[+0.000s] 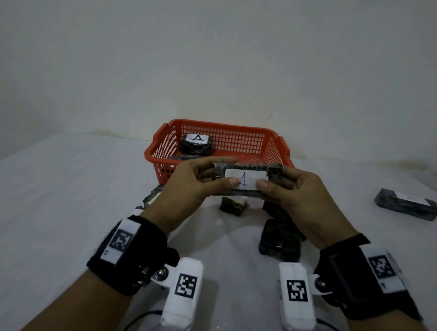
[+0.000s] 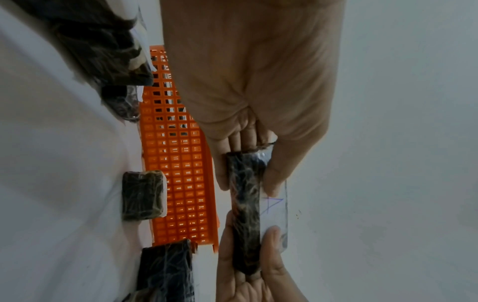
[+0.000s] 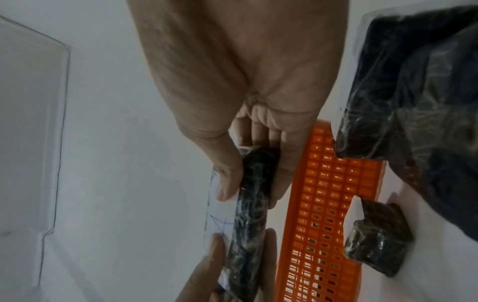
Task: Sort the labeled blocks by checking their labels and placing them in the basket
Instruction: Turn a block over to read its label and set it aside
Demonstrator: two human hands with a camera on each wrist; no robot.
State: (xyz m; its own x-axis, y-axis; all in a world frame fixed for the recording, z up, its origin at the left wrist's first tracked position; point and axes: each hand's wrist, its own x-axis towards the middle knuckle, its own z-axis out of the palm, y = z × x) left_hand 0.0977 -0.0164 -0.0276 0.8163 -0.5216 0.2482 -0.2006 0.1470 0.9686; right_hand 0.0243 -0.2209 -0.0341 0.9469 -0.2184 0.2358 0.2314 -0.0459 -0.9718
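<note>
A long dark block (image 1: 247, 179) with a white label marked "A" is held in the air in front of the red basket (image 1: 158, 147). My left hand (image 1: 199, 182) pinches its left end and my right hand (image 1: 289, 188) pinches its right end, thumbs on the label. The left wrist view shows the same block (image 2: 245, 210) edge-on between both hands; so does the right wrist view, with the block (image 3: 250, 214) beside the basket (image 3: 331, 204). Inside the basket stands a dark block (image 1: 195, 144) labeled "A", with another dark one partly hidden in front of it.
Several dark blocks lie on the white table below my hands: a small one (image 1: 233, 206), a larger one (image 1: 280, 240), and one (image 1: 152, 196) behind my left hand. Another long block (image 1: 407, 204) lies far right. A white wall stands behind the basket.
</note>
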